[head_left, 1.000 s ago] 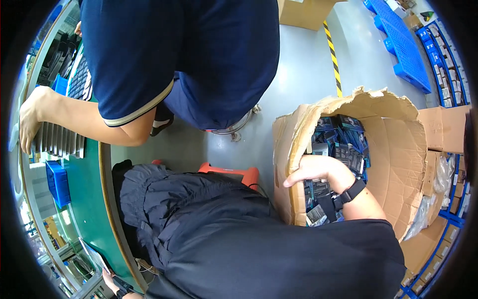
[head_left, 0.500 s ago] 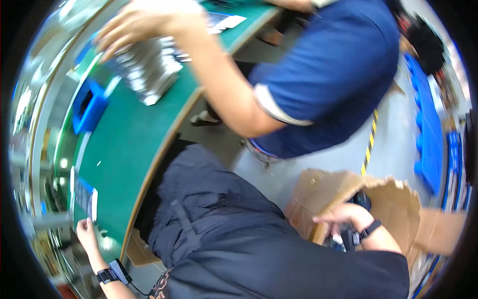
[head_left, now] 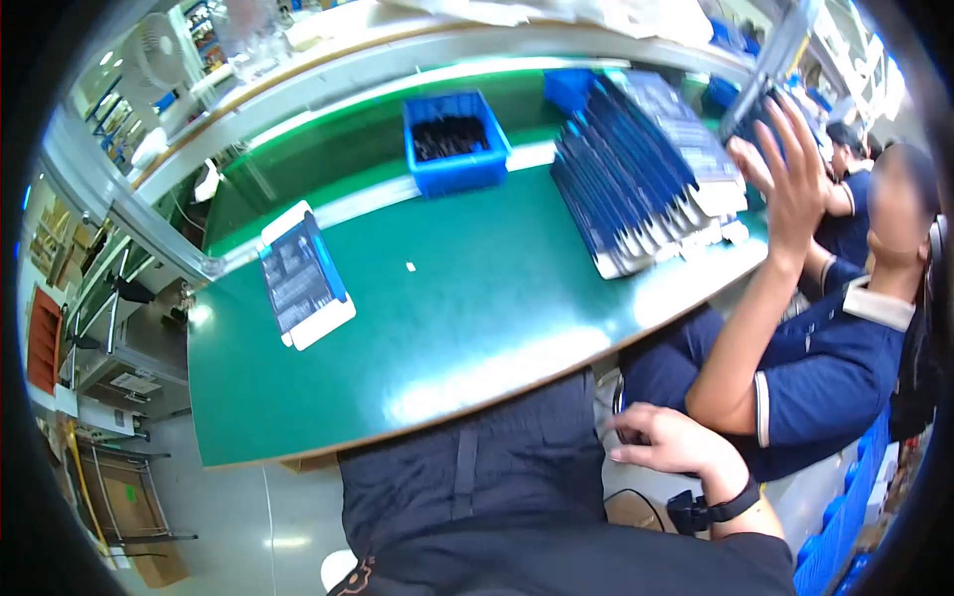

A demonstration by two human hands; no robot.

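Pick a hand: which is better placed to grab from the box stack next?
Right, probably. The right hand looks empty, near the table, on the same side as the box stack; the left hand is out of view.

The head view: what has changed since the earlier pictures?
The view has swung toward the green table. The right hand has come out of the big cardboard box and is beside the lap, holding nothing visible. The left hand has let go of the flat carton and left the picture. The carton, blue bin and carton stack remain at the table.
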